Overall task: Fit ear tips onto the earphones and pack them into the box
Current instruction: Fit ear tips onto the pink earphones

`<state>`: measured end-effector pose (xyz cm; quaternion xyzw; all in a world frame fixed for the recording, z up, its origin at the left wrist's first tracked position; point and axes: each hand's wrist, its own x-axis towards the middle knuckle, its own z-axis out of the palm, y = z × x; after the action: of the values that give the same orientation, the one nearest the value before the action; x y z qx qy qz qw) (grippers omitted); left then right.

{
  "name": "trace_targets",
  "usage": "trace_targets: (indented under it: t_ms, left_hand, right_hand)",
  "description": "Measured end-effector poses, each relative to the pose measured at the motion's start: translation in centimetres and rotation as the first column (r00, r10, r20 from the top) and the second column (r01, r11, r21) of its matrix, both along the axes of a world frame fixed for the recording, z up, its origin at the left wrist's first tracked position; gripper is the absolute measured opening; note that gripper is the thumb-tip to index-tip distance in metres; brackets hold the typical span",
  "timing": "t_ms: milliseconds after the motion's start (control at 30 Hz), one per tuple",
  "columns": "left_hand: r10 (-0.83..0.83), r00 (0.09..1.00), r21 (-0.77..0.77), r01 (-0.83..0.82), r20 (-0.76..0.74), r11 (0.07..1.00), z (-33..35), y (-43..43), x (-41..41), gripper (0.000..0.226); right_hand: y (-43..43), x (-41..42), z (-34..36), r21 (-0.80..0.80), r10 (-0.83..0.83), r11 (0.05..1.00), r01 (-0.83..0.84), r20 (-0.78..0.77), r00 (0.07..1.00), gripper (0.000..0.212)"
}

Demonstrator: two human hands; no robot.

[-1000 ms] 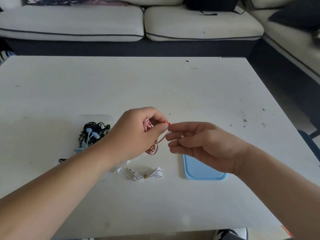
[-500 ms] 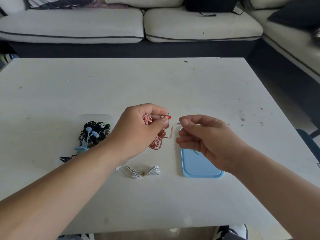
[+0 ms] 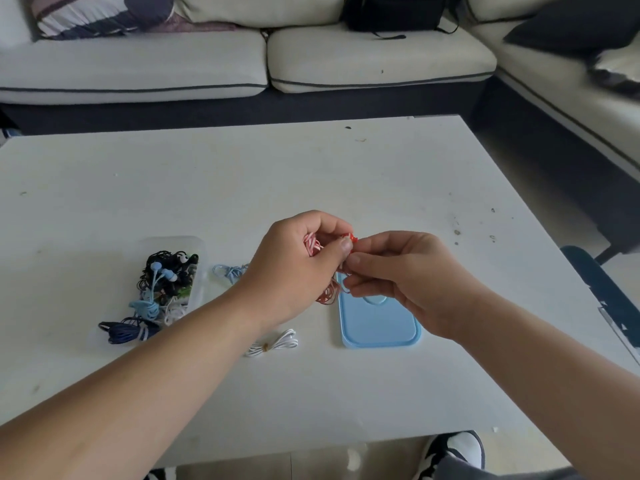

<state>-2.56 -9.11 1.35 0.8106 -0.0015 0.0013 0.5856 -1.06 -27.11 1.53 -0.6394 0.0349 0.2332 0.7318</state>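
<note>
Left hand [image 3: 294,268] grips the red earphones [image 3: 313,242], right hand [image 3: 408,282] pinches their cord. Fitting a tip, I'd say. Box [image 3: 200,271] part-filled, white set [image 3: 273,344] waiting.

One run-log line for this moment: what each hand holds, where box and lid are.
left hand: grips red earphones | right hand: pinches red cable | clear box: on table, holds mixed earphones | blue lid: on table, off box

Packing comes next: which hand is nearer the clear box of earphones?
Left. The left hand is just right of the clear box; the right hand is farther right, over the blue lid.
</note>
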Motion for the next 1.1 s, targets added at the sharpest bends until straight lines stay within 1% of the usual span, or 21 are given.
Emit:
trace_targets:
  t_ms: [133,200,267,333,367,467,533,667,733,800,900,1000,1100]
  left_hand:
    - [0.029,0.999,-0.042,-0.031,-0.038,0.999,-0.3,-1.6,0.5,0.011]
    - [0.058,0.993,-0.098,-0.068,-0.100,0.993,-0.5,-2.4,0.7,0.011]
    - [0.074,0.985,-0.130,-0.094,-0.154,0.987,-1.0,-3.2,1.1,0.012]
    - [0.091,0.980,-0.119,-0.112,-0.175,0.987,-1.5,-3.6,1.4,0.016]
    - [0.100,0.978,-0.110,-0.121,-0.183,0.986,-1.7,-3.8,1.6,0.017]
    - [0.116,0.974,-0.090,-0.135,-0.193,0.987,-2.3,-3.9,1.8,0.016]
    - [0.125,0.973,-0.079,-0.142,-0.197,0.987,-2.6,-3.6,1.7,0.016]
    - [0.147,0.973,-0.049,-0.158,-0.176,0.986,-2.7,-2.9,1.6,0.017]
    - [0.154,0.974,-0.050,-0.164,-0.165,0.985,-2.7,-2.4,1.5,0.019]
    - [0.163,0.972,-0.054,-0.174,-0.168,0.983,-2.7,-1.9,1.5,0.019]
    - [0.147,0.973,-0.025,-0.154,-0.175,0.988,-2.6,-1.2,1.2,0.017]
    - [0.128,0.974,-0.017,-0.134,-0.187,0.991,-2.9,-0.6,0.8,0.015]
    - [0.128,0.974,0.005,-0.130,-0.188,0.992,-3.2,0.3,0.4,0.015]
  right_hand:
    - [-1.5,0.1,0.2,-0.212,-0.008,0.977,0.024,0.080,0.997,0.016]
    - [-2.7,0.5,0.0,-0.255,-0.077,0.962,0.096,0.083,0.994,0.014]
    - [-4.1,1.1,-0.5,-0.288,-0.188,0.935,0.208,0.096,0.978,0.005]
    - [-5.2,1.8,-1.5,-0.348,-0.267,0.890,0.294,0.124,0.956,0.008]
    - [-5.5,2.0,-2.0,-0.386,-0.272,0.871,0.305,0.139,0.952,0.010]
    - [-6.0,2.7,-4.1,-0.514,-0.209,0.817,0.261,0.158,0.965,0.012]
    - [-6.1,3.3,-5.3,-0.603,-0.157,0.764,0.230,0.173,0.972,0.013]
    - [-5.2,3.9,-6.6,-0.713,-0.013,0.684,0.156,0.202,0.979,0.011]
    - [-4.2,3.9,-7.2,-0.754,0.086,0.646,0.117,0.224,0.971,0.009]
    - [-3.5,4.1,-7.6,-0.782,0.146,0.615,0.102,0.239,0.960,0.009]
    - [-3.0,4.4,-7.8,-0.800,0.176,0.592,0.096,0.245,0.953,0.014]
    - [-2.4,4.5,-7.9,-0.837,0.235,0.543,0.071,0.233,0.944,0.018]
    - [-2.1,4.6,-8.0,-0.865,0.268,0.497,0.065,0.225,0.937,0.018]
